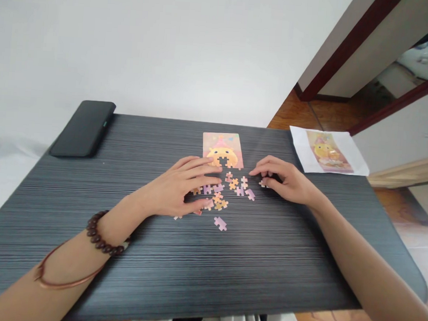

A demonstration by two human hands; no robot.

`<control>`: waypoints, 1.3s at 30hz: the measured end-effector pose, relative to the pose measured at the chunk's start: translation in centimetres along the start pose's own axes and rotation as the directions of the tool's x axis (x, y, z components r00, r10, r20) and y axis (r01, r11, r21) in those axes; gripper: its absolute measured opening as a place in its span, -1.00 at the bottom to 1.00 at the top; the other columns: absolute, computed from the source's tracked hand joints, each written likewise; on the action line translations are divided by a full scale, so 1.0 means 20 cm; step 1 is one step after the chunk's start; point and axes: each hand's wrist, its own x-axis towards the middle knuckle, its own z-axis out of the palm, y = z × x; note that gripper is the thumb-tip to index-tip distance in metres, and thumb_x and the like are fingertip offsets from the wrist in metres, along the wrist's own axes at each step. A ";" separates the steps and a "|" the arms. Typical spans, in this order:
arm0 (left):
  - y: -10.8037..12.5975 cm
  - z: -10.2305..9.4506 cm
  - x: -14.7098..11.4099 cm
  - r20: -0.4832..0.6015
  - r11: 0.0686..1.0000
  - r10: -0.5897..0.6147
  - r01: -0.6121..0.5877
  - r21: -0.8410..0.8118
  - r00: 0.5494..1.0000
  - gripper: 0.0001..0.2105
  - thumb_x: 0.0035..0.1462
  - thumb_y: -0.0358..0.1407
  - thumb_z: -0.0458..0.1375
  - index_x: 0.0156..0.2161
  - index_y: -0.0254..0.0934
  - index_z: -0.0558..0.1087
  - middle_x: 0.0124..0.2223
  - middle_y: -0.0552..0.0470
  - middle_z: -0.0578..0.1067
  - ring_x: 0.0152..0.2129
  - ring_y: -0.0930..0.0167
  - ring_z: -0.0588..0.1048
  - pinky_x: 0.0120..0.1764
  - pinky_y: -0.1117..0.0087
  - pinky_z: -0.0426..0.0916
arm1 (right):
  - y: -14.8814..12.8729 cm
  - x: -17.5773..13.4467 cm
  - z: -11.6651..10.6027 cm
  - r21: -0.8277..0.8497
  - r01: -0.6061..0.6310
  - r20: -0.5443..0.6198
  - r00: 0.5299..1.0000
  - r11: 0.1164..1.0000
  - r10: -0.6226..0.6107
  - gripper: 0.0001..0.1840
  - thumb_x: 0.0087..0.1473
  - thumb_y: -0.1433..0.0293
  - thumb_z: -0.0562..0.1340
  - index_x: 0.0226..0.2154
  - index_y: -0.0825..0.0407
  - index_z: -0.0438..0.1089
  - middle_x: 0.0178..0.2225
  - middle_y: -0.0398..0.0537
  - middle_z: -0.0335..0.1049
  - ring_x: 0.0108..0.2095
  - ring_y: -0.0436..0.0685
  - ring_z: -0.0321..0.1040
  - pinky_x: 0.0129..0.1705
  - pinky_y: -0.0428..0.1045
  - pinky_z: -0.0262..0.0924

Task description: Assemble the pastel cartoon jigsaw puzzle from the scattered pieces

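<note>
A partly assembled jigsaw puzzle (223, 140), showing a yellow cartoon face under a pink hat, lies at the middle of the table with a gap in its lower edge. Several loose pieces in pink, orange and purple are scattered below it, with one purple piece (220, 223) nearest me. My left hand (183, 185) spreads its fingers low over the pieces on the left and partly hides some. To the right of the pieces, my right hand (284, 177) has its fingers loosely bent, index and thumb apart. A small loose piece (262, 184) lies by its thumb tip.
On the dark wood-grain table (191, 271), a black case (84, 128) lies at the far left. A white sheet (359, 158) with a printed picture of the cartoon lies at the far right. The white wall (170, 50) borders the back edge.
</note>
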 end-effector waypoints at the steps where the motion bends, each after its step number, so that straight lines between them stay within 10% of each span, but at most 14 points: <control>1: 0.00 0.00 0.00 0.001 1.000 -0.006 0.006 0.004 1.000 -0.62 0.30 -0.21 0.17 0.18 -0.24 0.40 0.28 -0.10 0.39 0.30 0.17 0.23 0.32 -0.01 0.10 | 0.00 0.00 -0.01 0.011 0.003 0.017 1.000 1.000 -0.003 -0.68 0.16 0.53 0.16 -0.09 -0.02 0.49 -0.17 -0.01 0.41 -0.30 0.06 0.36 -0.30 -0.02 0.29; 10: -0.01 0.02 0.00 0.001 0.999 -0.045 0.045 0.031 0.999 -0.59 0.28 -0.15 0.19 0.20 -0.16 0.38 0.31 -0.11 0.35 0.28 0.16 0.26 0.35 -0.08 -0.02 | -0.02 0.02 0.02 -0.032 0.070 0.114 0.991 0.997 -0.066 -0.74 0.28 0.38 0.17 -0.03 -0.07 0.48 -0.05 0.05 0.40 0.00 0.19 0.36 0.10 0.17 0.28; 39: -0.05 0.00 0.01 -0.120 0.989 -0.147 0.143 -0.040 0.982 -0.82 0.36 -0.29 0.08 -0.17 -0.24 0.54 -0.19 -0.03 0.56 -0.16 0.33 0.43 -0.02 0.24 0.31 | -0.03 0.01 0.07 -0.105 0.024 0.017 1.000 0.994 -0.023 -0.83 0.25 0.27 0.22 -0.23 -0.06 0.53 -0.17 0.02 0.41 -0.10 0.19 0.40 0.01 0.13 0.32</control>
